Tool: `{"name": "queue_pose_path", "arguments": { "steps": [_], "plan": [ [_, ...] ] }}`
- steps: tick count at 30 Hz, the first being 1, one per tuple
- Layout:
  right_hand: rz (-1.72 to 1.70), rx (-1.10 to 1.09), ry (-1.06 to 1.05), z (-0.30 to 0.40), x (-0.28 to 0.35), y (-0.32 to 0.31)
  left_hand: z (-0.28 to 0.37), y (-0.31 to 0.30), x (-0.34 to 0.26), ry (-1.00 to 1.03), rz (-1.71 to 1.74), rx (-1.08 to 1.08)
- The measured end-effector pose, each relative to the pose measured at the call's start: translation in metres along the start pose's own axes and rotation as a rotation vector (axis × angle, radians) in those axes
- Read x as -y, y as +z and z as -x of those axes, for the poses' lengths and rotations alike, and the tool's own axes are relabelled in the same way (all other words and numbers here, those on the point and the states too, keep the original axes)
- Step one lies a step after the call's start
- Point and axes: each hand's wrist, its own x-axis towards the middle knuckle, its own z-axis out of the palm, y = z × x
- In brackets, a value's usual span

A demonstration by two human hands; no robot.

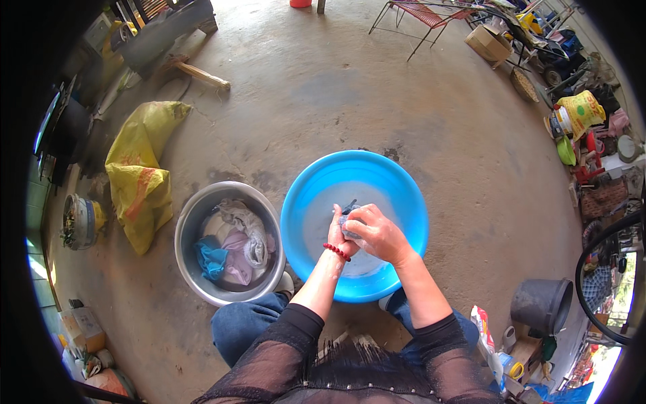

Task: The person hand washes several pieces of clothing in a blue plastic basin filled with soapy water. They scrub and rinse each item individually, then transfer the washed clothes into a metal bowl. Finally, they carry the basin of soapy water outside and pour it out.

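Note:
Both my hands are together over a blue plastic basin [308, 177] that holds cloudy, soapy water. My left hand [340, 235], with a red bead bracelet [336, 251] at the wrist, cups a small wet dark grey-blue cloth [351, 224]. My right hand [376, 233] grips the same cloth from above, its fingers curled over it. Suds cling to the left wrist. Left of the basin stands a metal pot [184, 252] with wet cloths: a blue one [212, 256], a pale pink one [237, 255] and a white textured one [255, 237].
A yellow woven sack [144, 177] and a bucket [83, 222] are on the concrete floor at left. A dark bucket [540, 305] and a detergent-like bag [484, 333] stand at lower right. A red woven chair [424, 12] is at the top; clutter lines the right side.

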Motion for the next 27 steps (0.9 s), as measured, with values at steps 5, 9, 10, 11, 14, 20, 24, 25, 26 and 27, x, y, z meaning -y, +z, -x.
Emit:
{"name": "queue_pose_path", "arguments": {
  "steps": [5, 9, 10, 11, 14, 20, 24, 25, 26, 27],
  "plan": [
    [0.210, -0.124, 0.223, 0.025, -0.016, -0.008, -0.014, 0.009, 0.005, 0.056, 0.055, -0.144],
    [-0.192, -0.314, 0.898, 0.055, -0.049, 0.009, -0.018, 0.020, 0.020, 0.070, -0.093, -0.119],
    [-0.251, -0.296, 1.001, 0.063, -0.055, 0.014, -0.018, 0.021, 0.021, 0.063, -0.143, -0.102],
    [-0.396, -0.286, 1.032, 0.068, -0.061, 0.020, -0.018, 0.022, 0.022, 0.089, -0.217, -0.106],
    [-0.885, -0.314, 1.250, 0.074, -0.069, 0.030, -0.016, 0.020, 0.019, 0.156, -0.433, -0.141],
    [-1.549, -0.124, 1.433, 0.064, -0.058, 0.023, -0.008, 0.025, 0.015, 0.122, -0.555, -0.107],
    [-1.695, 0.017, 1.488, 0.065, -0.056, 0.024, -0.006, 0.032, 0.019, 0.088, -0.577, -0.016],
    [-1.650, 0.008, 1.498, 0.066, -0.058, 0.025, -0.008, 0.032, 0.021, 0.070, -0.563, -0.003],
    [-1.557, -0.013, 1.596, 0.066, -0.060, 0.024, -0.009, 0.031, 0.021, 0.053, -0.548, 0.034],
    [-1.346, -0.001, 1.541, 0.067, -0.060, 0.024, -0.011, 0.030, 0.022, 0.037, -0.479, -0.026]
  ]
}}
